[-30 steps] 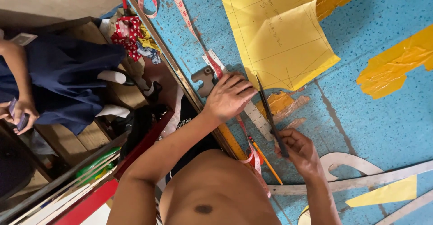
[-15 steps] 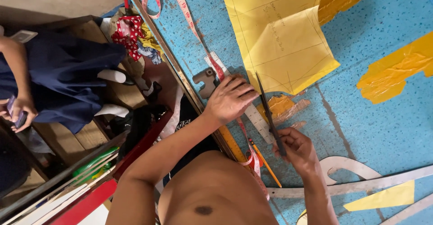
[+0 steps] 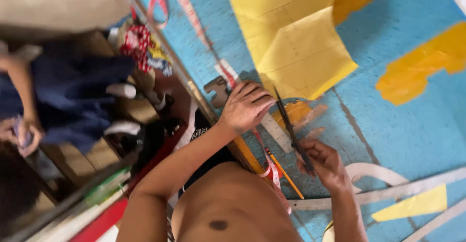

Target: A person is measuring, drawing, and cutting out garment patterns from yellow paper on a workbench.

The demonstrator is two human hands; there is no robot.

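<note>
little has shifted since the earlier frame; left hand (image 3: 246,107) still presses flat, fingers spread, pinning the ruler (image 3: 274,131) on the blue bench (image 3: 412,125); right hand (image 3: 326,163) stays clamped on dark scissors (image 3: 291,128) beside yellow paper (image 3: 301,52).

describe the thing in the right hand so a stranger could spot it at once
On the blue speckled table, look just below the big folded yellow paper sheet. The long thin black blade-like tool runs from that sheet's lower edge down into the right hand; it is the only dark, slim, straight thing there.
</note>
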